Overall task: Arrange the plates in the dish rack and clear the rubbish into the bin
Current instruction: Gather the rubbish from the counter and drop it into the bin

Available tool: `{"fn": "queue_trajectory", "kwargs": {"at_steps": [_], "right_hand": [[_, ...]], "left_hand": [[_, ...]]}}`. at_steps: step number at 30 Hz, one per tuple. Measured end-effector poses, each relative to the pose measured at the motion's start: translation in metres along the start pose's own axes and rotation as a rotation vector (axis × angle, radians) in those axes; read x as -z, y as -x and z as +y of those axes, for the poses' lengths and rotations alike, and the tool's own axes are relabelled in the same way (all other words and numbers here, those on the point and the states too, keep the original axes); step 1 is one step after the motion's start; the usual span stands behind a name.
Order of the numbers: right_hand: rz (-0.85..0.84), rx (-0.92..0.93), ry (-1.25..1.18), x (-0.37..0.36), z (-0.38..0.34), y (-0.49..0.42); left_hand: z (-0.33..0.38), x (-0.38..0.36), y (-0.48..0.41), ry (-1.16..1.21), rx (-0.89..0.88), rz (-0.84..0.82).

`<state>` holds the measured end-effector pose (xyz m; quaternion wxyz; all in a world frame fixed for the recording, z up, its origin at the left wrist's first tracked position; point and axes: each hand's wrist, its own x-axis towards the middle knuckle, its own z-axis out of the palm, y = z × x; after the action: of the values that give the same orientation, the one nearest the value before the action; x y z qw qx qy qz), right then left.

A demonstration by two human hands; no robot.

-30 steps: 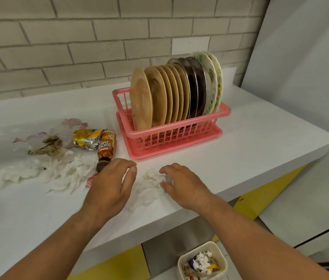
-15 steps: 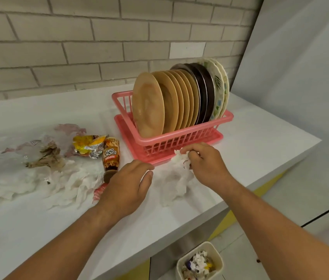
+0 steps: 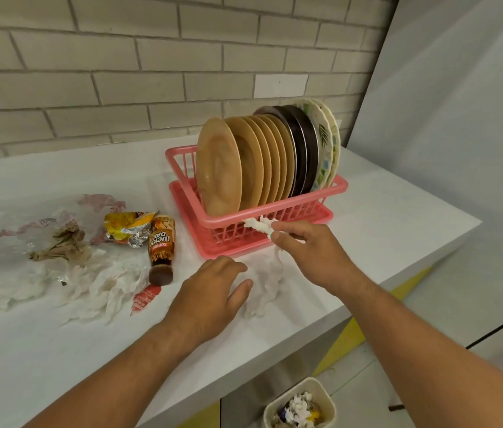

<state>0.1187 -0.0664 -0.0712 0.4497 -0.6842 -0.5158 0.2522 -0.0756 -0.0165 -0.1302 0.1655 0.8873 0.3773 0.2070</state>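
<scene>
A pink dish rack [image 3: 278, 222] on the white counter [image 3: 392, 220] holds several plates [image 3: 244, 168] on edge: tan ones in front, dark ones behind, patterned ones at the back. My right hand [image 3: 308, 251] pinches a white tissue [image 3: 267, 273] just in front of the rack; the tissue hangs down to the counter. My left hand [image 3: 213, 296] hovers low over the counter beside the tissue's lower end, fingers relaxed and holding nothing. A cream bin [image 3: 301, 406] with rubbish inside stands on the floor below the counter edge.
Left of the rack lie a small brown bottle [image 3: 161, 247], a yellow foil wrapper [image 3: 128, 227], a crumpled brown paper [image 3: 61, 245], white tissues [image 3: 101, 285] and clear plastic [image 3: 12, 230]. A brick wall runs behind; the counter ends at the right.
My right hand has pinched the tissue and lifted its upper end up toward the rack front. My left hand has shifted slightly right along the counter.
</scene>
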Motion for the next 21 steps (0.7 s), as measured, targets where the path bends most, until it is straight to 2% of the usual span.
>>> {"fn": "queue_trajectory", "kwargs": {"at_steps": [5, 11, 17, 21], "right_hand": [[0.186, -0.037, 0.011, 0.012, -0.002, 0.000], [0.207, -0.117, -0.029, 0.028, 0.005, 0.003], [0.123, -0.134, -0.189, 0.040, 0.016, 0.005], [0.114, -0.117, -0.185, 0.044, 0.023, 0.002]], "left_hand": [[0.017, -0.013, -0.008, -0.056, 0.029, -0.105], [0.037, -0.043, -0.019, -0.160, 0.022, -0.275], [0.041, -0.054, -0.017, -0.248, -0.078, -0.214], [0.034, -0.051, -0.017, -0.207, 0.015, -0.180]]}}
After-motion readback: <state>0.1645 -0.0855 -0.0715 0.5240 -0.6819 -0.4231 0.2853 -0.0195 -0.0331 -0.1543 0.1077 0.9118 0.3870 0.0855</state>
